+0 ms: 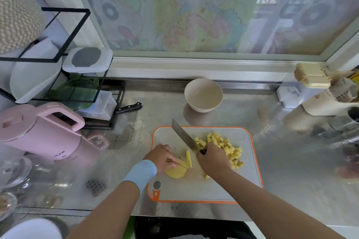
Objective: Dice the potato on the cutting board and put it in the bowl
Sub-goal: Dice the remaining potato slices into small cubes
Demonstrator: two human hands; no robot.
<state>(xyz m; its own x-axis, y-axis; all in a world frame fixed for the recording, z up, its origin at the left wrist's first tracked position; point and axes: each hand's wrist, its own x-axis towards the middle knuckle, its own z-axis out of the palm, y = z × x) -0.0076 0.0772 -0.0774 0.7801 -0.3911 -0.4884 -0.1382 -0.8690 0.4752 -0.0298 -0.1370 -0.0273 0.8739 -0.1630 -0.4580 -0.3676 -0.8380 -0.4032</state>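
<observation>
Potato dice (223, 144) on board (194, 190) — bowl (203, 93) beyond.

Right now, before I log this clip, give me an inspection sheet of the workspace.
Surface: metal counter, orange-rimmed cutting board on it.
Job's things: diced potato piled on the board's right; potato strips and uncut potato piece at left; bowl behind the board, no potato inside.
Clutter: pink kettle, second knife, wire rack, glass jars, containers.
Hands: left hand holds the potato strips; right hand grips the cleaver.
Cables: nothing seen.
Surroundings: window with cartoon film.
</observation>
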